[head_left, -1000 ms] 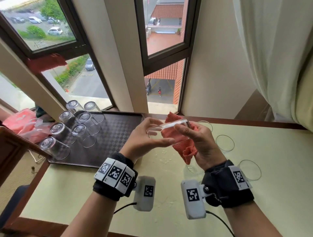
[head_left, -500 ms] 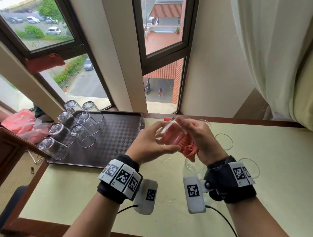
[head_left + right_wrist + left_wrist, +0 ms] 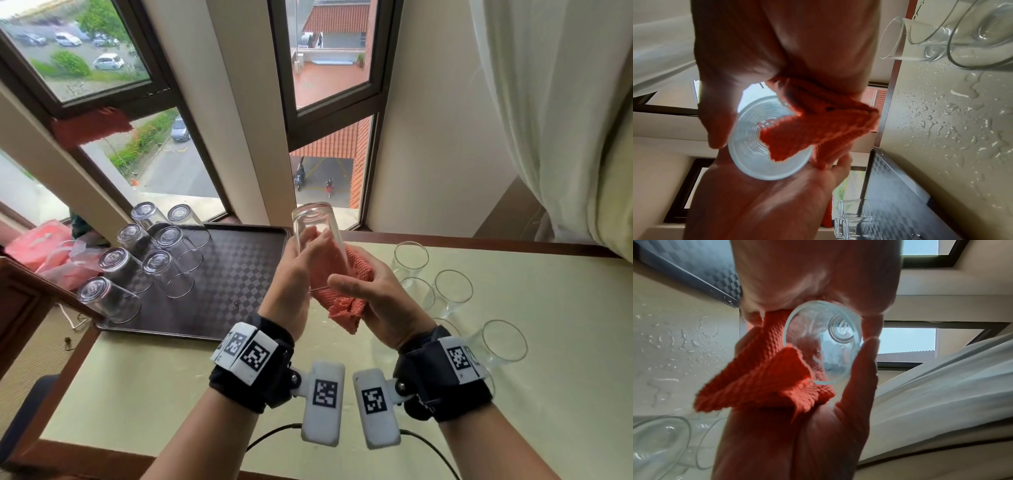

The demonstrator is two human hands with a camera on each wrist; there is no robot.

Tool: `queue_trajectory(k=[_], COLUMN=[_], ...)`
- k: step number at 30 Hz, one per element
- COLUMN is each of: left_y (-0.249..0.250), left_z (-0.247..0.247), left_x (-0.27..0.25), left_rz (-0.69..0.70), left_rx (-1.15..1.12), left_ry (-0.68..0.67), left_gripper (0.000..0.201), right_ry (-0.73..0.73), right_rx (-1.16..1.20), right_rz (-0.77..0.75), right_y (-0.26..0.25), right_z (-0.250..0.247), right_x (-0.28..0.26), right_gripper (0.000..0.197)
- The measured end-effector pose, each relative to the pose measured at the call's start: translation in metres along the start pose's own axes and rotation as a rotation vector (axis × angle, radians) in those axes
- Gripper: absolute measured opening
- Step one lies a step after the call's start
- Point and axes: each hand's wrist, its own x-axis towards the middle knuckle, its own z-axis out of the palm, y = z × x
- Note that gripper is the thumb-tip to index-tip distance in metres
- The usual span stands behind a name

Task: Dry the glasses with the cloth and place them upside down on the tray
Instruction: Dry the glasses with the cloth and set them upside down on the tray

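Clear cylindrical glass (image 3: 317, 240) held base-up above the pale wet tabletop (image 3: 513, 359), just right of the dark checker-textured tray (image 3: 239, 274). Left hand (image 3: 294, 277) grasps the glass wall; right hand (image 3: 373, 301) clutches the coral waffle-weave cloth (image 3: 339, 298) against it. Seven smooth tumblers (image 3: 168, 263) stand inverted on the tray, upright ones (image 3: 452, 287) on the table

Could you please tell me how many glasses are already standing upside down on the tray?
7, all clustered at the left end of the tray: two at the back, two in the middle, two nearer, one at the front-left corner. None looks hidden.
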Motion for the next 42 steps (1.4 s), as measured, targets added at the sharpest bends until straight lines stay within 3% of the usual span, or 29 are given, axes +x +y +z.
queue_trajectory(k=[4,7,13,17,20,28,30,34,35,39,42], left_y=[-0.002,0.000,0.021,0.033,0.035,0.027,0.024,0.020,0.018,0.017,0.017], left_z=[0.003,-0.008,-0.039,-0.047,-0.051,-0.048,-0.048,-0.054,-0.056,-0.054,-0.052], left_x=[-0.003,-0.003,-0.001,-0.005,-0.008,-0.007,-0.007,-0.003,-0.002,-0.004,-0.005], left_rz=[-0.028,-0.002,0.011,-0.050,-0.040,0.109,0.127,0.141,0.135,0.117,0.117], left_rx=[-0.057,-0.004,0.039,0.214,0.274,0.271,0.247,0.211,0.197,0.178,0.188], left_ry=[-0.035,-0.081,-0.211,-0.385,-0.429,-0.236,-0.162,-0.011,0.005,-0.012,-0.029], left_gripper=[0.065,0.064,0.102,0.099,0.094,0.100,0.103,0.113,0.111,0.105,0.105], right_ry=[0.010,-0.033,-0.151,-0.201,-0.174,0.032,0.109,0.412,0.457,0.612,0.728], right_rx=[-0.052,-0.095,-0.228,-0.295,-0.287,-0.099,-0.050,-0.005,0.015,0.174,0.200], right_rz=[-0.006,-0.002,0.037,0.065,0.067,0.079,0.073,-0.004,-0.043,-0.193,-0.290], right_y=[0.001,-0.005,-0.019,-0.024,-0.027,-0.029,-0.032,-0.027,-0.024,-0.022,-0.023], right_z=[-0.004,-0.010,-0.018,-0.019,-0.020,-0.018,-0.013,-0.012,-0.012,-0.008,-0.008], right_x=[0.000,-0.004,-0.012,-0.014,-0.015,-0.012,-0.014,-0.018,-0.018,-0.015,-0.009], right_gripper=[0.077,0.087,0.095,0.078,0.069,0.074,0.061,0.022,0.021,0.036,0.037])
